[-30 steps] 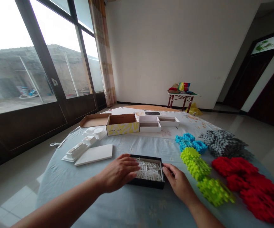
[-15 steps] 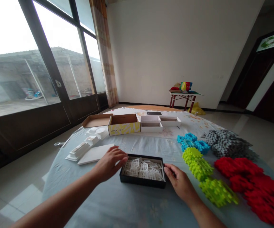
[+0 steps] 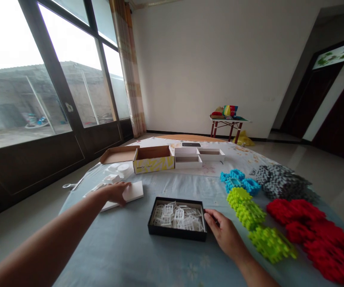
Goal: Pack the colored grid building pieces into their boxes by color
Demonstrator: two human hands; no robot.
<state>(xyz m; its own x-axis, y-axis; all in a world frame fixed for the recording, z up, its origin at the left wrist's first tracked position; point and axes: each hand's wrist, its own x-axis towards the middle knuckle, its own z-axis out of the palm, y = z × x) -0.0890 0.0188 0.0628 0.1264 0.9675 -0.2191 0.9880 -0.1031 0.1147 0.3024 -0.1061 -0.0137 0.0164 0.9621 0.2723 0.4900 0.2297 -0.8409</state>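
Black box (image 3: 176, 234), near centre, is touched at its right edge by the right hand (image 3: 226, 234); white slab (image 3: 136, 191), left, is covered partly by the left hand (image 3: 116, 193). Neither grip can be told. Steadying and reaching are judged in hand; any lifting calls for a secure edge hold.

Black box (image 3: 176, 234): matt, smooth, card-like. White lattice pieces (image 3: 179, 214): plastic-looking. Bench (image 3: 172, 259): cloth-covered, matt, creased.
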